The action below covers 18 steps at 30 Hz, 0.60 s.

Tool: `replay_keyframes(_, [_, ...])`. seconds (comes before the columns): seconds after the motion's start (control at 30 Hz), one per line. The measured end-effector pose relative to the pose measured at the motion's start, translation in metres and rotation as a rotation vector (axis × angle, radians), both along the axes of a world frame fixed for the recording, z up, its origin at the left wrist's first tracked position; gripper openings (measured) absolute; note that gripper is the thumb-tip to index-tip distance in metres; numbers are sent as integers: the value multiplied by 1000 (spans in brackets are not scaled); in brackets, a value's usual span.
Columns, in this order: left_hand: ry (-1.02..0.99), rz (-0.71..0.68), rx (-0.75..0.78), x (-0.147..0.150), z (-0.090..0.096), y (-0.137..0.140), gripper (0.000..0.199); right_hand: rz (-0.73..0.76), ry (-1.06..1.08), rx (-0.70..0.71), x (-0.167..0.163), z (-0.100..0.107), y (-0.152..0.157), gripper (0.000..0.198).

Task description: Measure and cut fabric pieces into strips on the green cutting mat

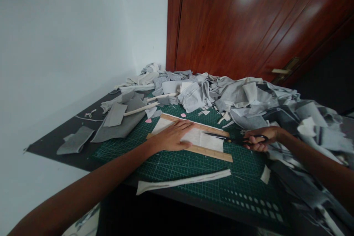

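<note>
A piece of white fabric [200, 135] lies on the green cutting mat [177, 166]. Two wooden rulers rest along it: a far ruler [212, 130] by its upper edge and a near ruler [211, 152] by its lower edge. Spread flat over the fabric's left part, my left hand [173, 135] presses down with the fingers reaching onto the far ruler. My right hand [258, 139] is wrapped round the handles of a pair of black scissors [232, 139]. The blades point left over the fabric's right end; whether they touch it I cannot tell.
Heaped grey and white fabric scraps [193, 94] line the back, with another pile [312, 125] at the right. A narrow cream strip [184, 181] lies near the front edge. Grey pieces [76, 140] are at the left. Pink chalk [148, 120] sits on the mat. A wooden door [235, 25] stands behind.
</note>
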<state>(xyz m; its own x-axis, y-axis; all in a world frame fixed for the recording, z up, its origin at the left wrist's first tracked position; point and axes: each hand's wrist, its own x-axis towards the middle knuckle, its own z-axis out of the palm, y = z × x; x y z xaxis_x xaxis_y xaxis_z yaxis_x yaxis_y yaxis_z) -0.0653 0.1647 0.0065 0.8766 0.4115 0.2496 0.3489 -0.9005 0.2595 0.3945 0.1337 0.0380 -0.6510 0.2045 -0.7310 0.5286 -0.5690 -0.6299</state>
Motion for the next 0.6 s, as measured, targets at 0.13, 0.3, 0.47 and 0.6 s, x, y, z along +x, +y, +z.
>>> replay_keyframes(0.13, [2,-6,1,0,-1,1,79,20,30,29,0,-5,4,57])
replay_keyframes(0.3, [14,1,-2,1,-2,1,79,37,71,81,5,-14,7,54])
replay_keyframes(0.47, [16,4,4,0,-1,0,80,47,51,119,9,-16,8,49])
replay_keyframes(0.6, [13,-6,5,0,-1,0,79,36,9,169,10,-11,7,54])
